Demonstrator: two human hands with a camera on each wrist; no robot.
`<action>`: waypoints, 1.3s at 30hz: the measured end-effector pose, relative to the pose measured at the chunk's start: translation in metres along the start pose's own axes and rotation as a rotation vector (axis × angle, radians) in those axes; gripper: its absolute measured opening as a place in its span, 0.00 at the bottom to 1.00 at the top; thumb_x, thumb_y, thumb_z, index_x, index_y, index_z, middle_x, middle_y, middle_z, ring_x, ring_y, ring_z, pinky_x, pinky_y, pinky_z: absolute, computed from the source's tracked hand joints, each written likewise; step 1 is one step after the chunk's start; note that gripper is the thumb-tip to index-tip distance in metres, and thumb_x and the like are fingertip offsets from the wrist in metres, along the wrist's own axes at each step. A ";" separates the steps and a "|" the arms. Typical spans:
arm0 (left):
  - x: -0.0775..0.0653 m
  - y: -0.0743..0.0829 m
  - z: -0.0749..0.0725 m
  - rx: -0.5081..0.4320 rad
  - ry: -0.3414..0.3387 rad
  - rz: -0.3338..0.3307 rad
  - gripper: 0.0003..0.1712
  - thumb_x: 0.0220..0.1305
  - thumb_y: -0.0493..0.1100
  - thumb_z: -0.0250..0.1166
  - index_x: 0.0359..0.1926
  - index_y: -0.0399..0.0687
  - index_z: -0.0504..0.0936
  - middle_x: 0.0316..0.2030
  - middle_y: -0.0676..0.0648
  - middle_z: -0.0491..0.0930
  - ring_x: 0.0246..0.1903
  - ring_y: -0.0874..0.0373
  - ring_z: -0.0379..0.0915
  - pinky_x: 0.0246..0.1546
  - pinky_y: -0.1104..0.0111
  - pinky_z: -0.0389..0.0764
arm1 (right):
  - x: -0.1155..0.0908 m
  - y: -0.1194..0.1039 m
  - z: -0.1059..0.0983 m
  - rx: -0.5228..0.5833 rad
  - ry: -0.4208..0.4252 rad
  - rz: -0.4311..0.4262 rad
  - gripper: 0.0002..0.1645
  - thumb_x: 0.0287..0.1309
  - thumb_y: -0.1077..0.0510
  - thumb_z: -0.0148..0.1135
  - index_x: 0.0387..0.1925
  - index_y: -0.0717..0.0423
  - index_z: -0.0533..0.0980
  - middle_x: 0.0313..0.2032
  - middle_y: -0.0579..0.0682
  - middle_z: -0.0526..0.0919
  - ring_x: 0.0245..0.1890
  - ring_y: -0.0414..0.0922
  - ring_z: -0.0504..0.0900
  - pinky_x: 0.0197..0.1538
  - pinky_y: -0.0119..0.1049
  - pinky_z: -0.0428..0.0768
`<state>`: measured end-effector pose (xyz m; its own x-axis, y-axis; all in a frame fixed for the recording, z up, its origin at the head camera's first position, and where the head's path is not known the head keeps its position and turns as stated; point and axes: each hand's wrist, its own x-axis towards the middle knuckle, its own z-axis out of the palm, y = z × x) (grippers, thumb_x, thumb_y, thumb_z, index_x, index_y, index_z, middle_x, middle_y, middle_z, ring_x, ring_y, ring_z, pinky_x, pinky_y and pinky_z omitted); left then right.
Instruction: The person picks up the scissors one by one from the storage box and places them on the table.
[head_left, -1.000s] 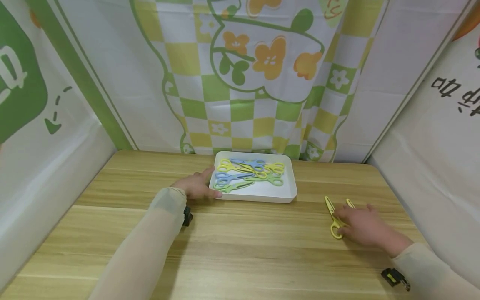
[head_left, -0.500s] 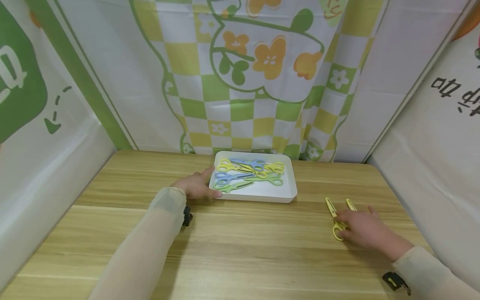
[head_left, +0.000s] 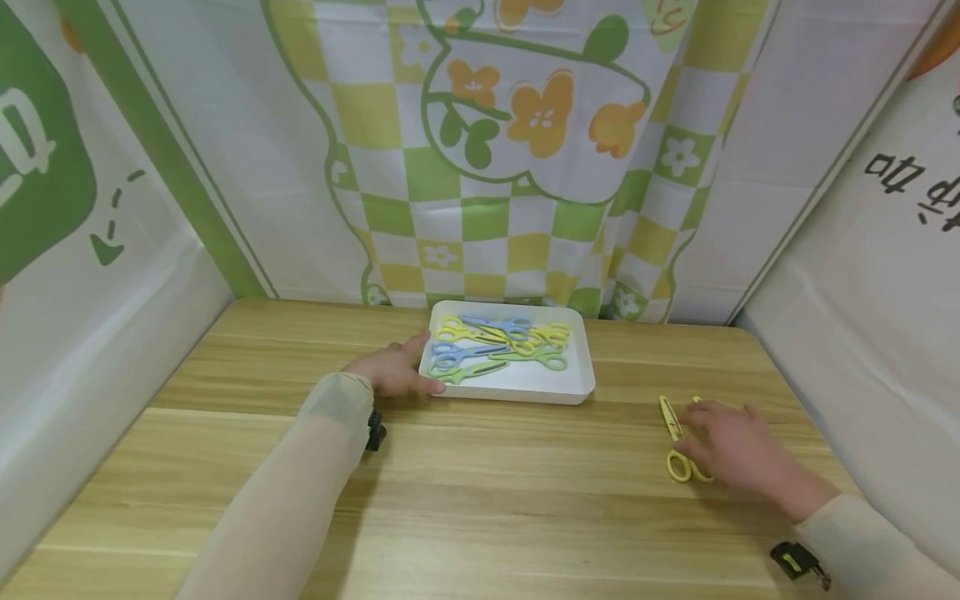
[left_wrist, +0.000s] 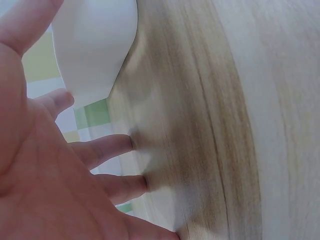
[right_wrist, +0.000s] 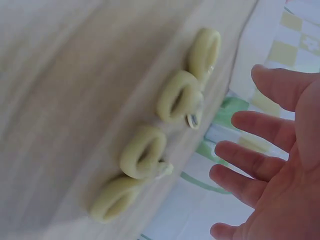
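My left hand rests at the left end of a white tray, its thumb at the front corner. In the left wrist view the fingers of that hand are spread, one against the tray wall and others down on the table. Several yellow, blue and green scissors lie heaped in the tray. On the table's right side, my right hand hovers over two pairs of yellow scissors, partly covering them. The right wrist view shows its fingers extended and apart from the scissors' handle loops.
The wooden table backs onto a checked green, yellow and white curtain. White printed panels stand at both sides. The tray sits by the table's back edge.
The left pair of yellow scissors has shifted slightly right, closer to the other pair. My right hand has moved a little to the right. The left hand and tray stay in place.
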<state>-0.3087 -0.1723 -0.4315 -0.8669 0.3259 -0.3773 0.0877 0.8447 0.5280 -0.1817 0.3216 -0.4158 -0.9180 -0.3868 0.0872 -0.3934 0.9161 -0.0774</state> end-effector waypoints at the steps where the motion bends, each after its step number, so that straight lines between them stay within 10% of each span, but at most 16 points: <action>1: -0.003 0.002 0.000 -0.001 0.001 0.004 0.69 0.53 0.71 0.70 0.80 0.58 0.34 0.76 0.37 0.48 0.74 0.36 0.38 0.67 0.40 0.49 | 0.001 0.001 -0.002 0.011 0.005 0.009 0.26 0.61 0.47 0.68 0.53 0.62 0.81 0.55 0.67 0.79 0.53 0.66 0.77 0.53 0.78 0.57; 11: -0.011 0.008 -0.002 -0.006 0.004 0.010 0.69 0.54 0.72 0.69 0.80 0.55 0.35 0.76 0.35 0.47 0.74 0.35 0.38 0.67 0.39 0.48 | 0.031 -0.005 -0.011 0.122 -0.012 0.015 0.47 0.69 0.40 0.58 0.72 0.71 0.57 0.72 0.73 0.52 0.65 0.71 0.62 0.59 0.66 0.65; 22: -0.015 0.010 -0.004 0.003 -0.003 0.029 0.68 0.55 0.72 0.68 0.80 0.55 0.35 0.76 0.34 0.47 0.73 0.33 0.38 0.66 0.37 0.48 | 0.126 -0.057 -0.003 0.097 -0.046 -0.056 0.57 0.68 0.31 0.51 0.78 0.64 0.42 0.77 0.60 0.38 0.75 0.59 0.43 0.69 0.63 0.51; 39: -0.010 0.007 -0.004 0.020 -0.011 -0.020 0.69 0.53 0.73 0.68 0.80 0.60 0.34 0.76 0.33 0.44 0.74 0.36 0.39 0.66 0.37 0.50 | 0.208 -0.115 0.001 0.183 -0.524 -0.089 0.46 0.75 0.39 0.44 0.79 0.60 0.42 0.78 0.58 0.40 0.76 0.55 0.40 0.73 0.52 0.45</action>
<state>-0.3015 -0.1716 -0.4211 -0.8631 0.3130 -0.3963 0.0799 0.8595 0.5049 -0.3272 0.1356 -0.3895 -0.7647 -0.5049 -0.4003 -0.4296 0.8626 -0.2673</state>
